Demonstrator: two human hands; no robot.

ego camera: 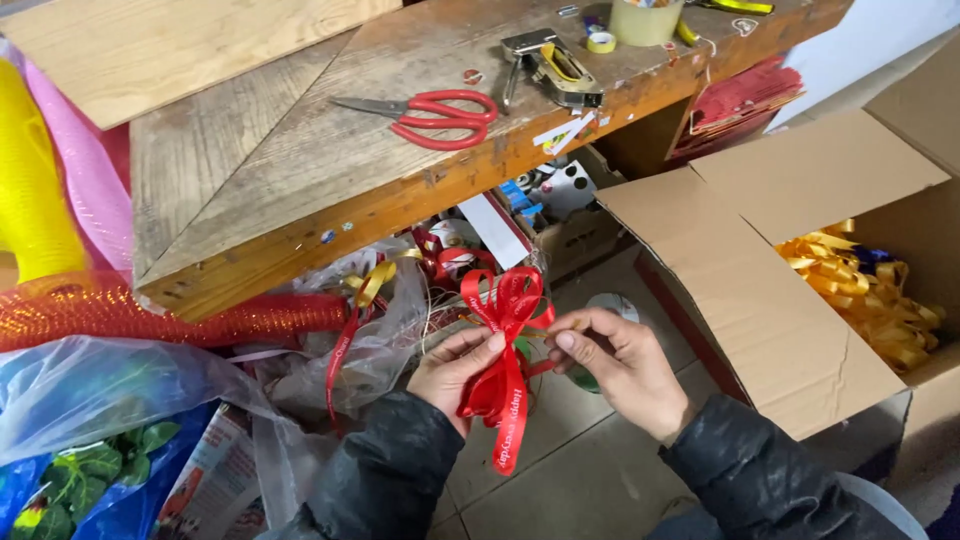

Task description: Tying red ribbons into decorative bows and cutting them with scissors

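Ribbon bow (505, 350) hangs upright, loops up, tails down.

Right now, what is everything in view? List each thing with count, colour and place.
ribbon bow: one, red, held between both hands
scissors: one, red handles, on the workbench
stapler: one, metal and yellow, on the workbench
tape roll: one, yellow, near the workbench's far edge
workbench: one, worn wood, top of view
cardboard box: one, brown, open, right
gold ribbons: a heap, inside the box
mesh rolls: yellow, pink and red, left
plastic bags: clear and blue, lower left
left hand: pinching the bow
right hand: pinching the bow
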